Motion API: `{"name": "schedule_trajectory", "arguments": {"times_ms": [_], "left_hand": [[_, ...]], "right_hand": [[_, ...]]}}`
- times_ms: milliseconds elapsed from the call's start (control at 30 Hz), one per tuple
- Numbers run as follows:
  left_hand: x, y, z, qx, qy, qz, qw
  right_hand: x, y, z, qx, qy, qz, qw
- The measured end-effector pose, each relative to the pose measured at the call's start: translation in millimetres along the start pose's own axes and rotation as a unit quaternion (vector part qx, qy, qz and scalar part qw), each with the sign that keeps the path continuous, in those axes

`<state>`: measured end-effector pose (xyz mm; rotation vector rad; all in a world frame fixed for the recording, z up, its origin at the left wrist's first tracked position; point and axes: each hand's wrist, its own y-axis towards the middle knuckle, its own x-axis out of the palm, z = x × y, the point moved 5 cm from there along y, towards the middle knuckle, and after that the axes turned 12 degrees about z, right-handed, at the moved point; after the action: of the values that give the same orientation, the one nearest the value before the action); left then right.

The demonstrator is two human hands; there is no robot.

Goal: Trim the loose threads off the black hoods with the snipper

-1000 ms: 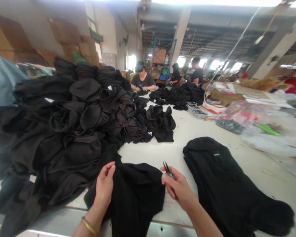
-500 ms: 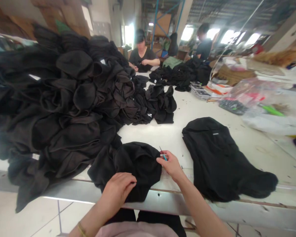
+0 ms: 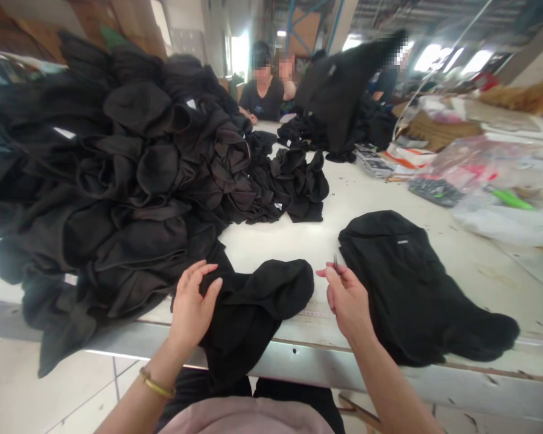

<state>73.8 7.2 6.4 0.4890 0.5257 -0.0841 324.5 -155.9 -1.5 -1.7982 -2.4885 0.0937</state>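
Draping over the near edge of the desk [image 3: 276,241], one black garment [image 3: 248,319] is found between the two hands. Left hand [image 3: 194,301]: placed against the garment's left part, thumb and fingers parted; a gold-coloured bracelet [image 3: 156,384] is worn at the wrist. Right hand [image 3: 347,295]: closed around small snips [image 3: 336,263], tips directed upward, held apart from the cloth. Flat black garments [image 3: 402,295], white label [image 3: 403,242] uppermost, are laid to the right. Dark garments [image 3: 158,169] are heaped at left. A co-worker [image 3: 262,96] is seen across the desk.
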Motion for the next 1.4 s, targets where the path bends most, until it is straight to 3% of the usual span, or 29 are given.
{"name": "schedule_trajectory", "arguments": {"times_ms": [100, 200, 300, 400, 500, 600, 767, 933, 1100, 1200, 1267, 1333, 1367, 1400], "left_hand": [[-2.1, -17.3, 22.7, 0.105, 0.022, -0.018, 0.994], [7.2, -25.0, 33.4, 0.137, 0.034, -0.123, 0.982], [17.3, -27.5, 24.9, 0.152, 0.091, -0.189, 0.966], [23.8, -31.3, 7.5, 0.153, 0.125, -0.214, 0.957], [28.0, -36.2, -6.5, 0.146, 0.118, -0.223, 0.957], [31.7, -36.4, -15.2, 0.151, 0.124, -0.207, 0.959], [35.3, -25.0, -30.4, 0.142, 0.169, -0.135, 0.966], [33.0, -21.1, -33.1, 0.157, 0.179, -0.103, 0.966], [15.9, -24.2, -17.0, 0.155, 0.107, -0.061, 0.98], [4.9, -25.5, -7.2, 0.131, 0.055, -0.026, 0.99], [6.3, -25.5, -2.7, 0.076, 0.01, -0.04, 0.996], [15.8, -25.4, 1.1, -0.028, -0.064, -0.082, 0.994], [23.0, -26.0, 4.0, -0.091, -0.114, -0.111, 0.983], [30.5, -27.1, 8.5, -0.146, -0.166, -0.139, 0.965]], "right_hand": [[7.7, -20.2, 10.5, 0.019, -0.04, -0.079, 0.996], [20.0, -33.2, 17.5, 0.003, -0.076, -0.123, 0.989], [26.1, -35.9, 23.5, -0.033, -0.099, -0.142, 0.984], [15.1, -26.4, 24.3, -0.092, -0.148, -0.144, 0.974], [-7.7, -11.1, 22.7, -0.188, -0.339, -0.106, 0.916], [-23.2, -1.8, 28.2, -0.226, -0.481, -0.066, 0.845], [-12.3, -1.1, 29.2, -0.277, -0.513, -0.093, 0.807], [-3.2, 34.2, -3.6, -0.376, -0.57, -0.071, 0.727], [-8.3, 100.6, -27.5, -0.355, -0.555, -0.092, 0.746], [-12.4, 112.9, -58.7, -0.361, -0.513, -0.086, 0.774], [-13.5, 91.9, -85.2, -0.379, -0.476, -0.084, 0.789], [-11.4, 45.9, -106.7, -0.406, -0.43, -0.117, 0.798], [-9.0, 16.6, -113.5, -0.423, -0.397, -0.151, 0.801], [-3.7, -17.3, -115.6, -0.44, -0.325, -0.245, 0.801]]}}
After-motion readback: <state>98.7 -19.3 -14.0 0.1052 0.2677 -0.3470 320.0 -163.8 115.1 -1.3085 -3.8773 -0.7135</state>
